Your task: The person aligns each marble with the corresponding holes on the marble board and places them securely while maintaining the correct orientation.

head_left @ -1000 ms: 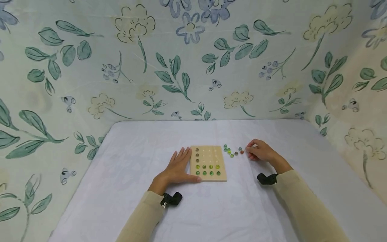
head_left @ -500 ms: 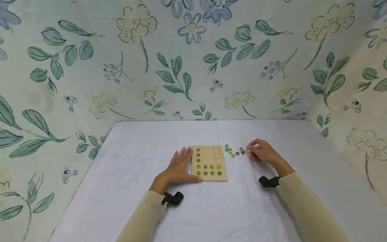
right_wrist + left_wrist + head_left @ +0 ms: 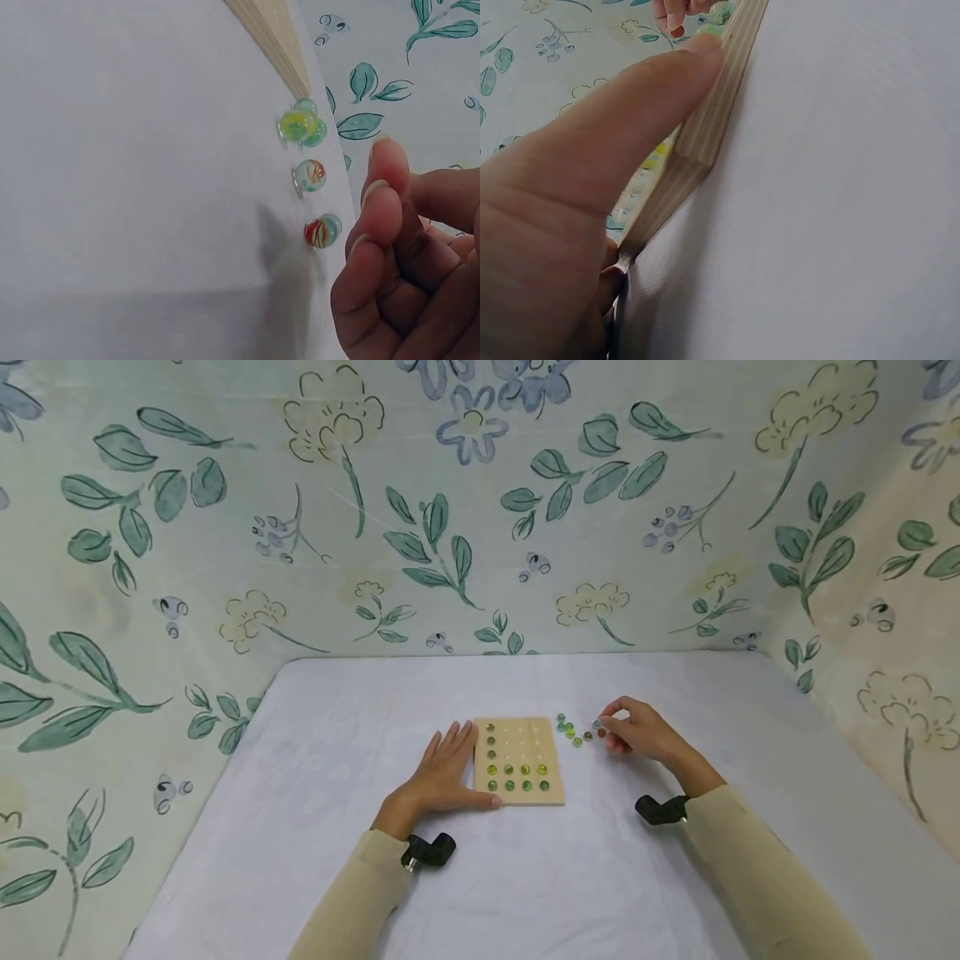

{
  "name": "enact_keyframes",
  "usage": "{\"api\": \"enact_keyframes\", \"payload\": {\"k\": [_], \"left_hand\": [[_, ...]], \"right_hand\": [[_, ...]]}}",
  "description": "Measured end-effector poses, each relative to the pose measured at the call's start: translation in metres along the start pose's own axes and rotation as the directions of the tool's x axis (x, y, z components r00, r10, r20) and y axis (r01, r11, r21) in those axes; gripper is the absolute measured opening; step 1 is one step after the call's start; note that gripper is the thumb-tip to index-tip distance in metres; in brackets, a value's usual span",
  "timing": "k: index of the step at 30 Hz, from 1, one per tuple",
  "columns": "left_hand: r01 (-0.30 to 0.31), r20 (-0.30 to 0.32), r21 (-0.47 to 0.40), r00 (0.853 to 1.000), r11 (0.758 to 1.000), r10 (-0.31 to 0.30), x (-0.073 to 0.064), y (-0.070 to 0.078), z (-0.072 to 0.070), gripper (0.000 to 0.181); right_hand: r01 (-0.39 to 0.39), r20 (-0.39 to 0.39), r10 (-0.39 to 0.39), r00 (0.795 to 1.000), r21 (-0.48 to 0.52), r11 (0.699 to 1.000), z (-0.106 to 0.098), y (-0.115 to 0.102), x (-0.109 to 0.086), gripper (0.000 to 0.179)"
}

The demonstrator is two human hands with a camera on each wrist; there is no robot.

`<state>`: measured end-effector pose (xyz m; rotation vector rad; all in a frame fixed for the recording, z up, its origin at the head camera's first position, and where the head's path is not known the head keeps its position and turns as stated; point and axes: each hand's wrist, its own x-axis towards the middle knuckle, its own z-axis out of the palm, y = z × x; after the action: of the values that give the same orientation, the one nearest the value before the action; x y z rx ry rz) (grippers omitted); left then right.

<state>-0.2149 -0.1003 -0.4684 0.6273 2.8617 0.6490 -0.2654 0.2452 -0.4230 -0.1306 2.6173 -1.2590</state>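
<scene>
My left hand [image 3: 441, 777] rests at the left side of a pale wooden board [image 3: 536, 735], fingers straight along that edge. In the left wrist view its thumb [image 3: 660, 86] lies along the board's near edge. Green-yellow marbles [image 3: 525, 770] fill the two nearest rows, and several darker ones [image 3: 491, 741] stand in the left column. Right of the board, my right hand [image 3: 641, 732] has curved fingers with tips at a bluish marble [image 3: 597, 724] and a reddish marble [image 3: 602, 733]. I cannot tell whether the fingers hold a marble; the gap between them is hidden.
Several loose green marbles [image 3: 569, 730] lie just off the board's right edge, with a brownish marble [image 3: 588, 737] nearer my right hand. A white cloth [image 3: 420, 693] covers the table. Behind it hangs a flowered curtain [image 3: 480, 568].
My right hand has moved slightly left toward the loose marbles, its fingertips now overlapping the bluish and reddish ones. The left hand and the board stay in place.
</scene>
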Motion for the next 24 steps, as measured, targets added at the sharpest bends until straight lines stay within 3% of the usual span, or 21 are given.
{"api": "enact_keyframes", "payload": {"k": [24], "left_hand": [[0.002,-0.02,0.024,1.0,1.0,-0.002,0.0,0.0,0.003,0.13]], "right_hand": [[0.078,0.059,-0.079,0.995,0.014,0.997,0.037,-0.029,0.005,0.023]]}}
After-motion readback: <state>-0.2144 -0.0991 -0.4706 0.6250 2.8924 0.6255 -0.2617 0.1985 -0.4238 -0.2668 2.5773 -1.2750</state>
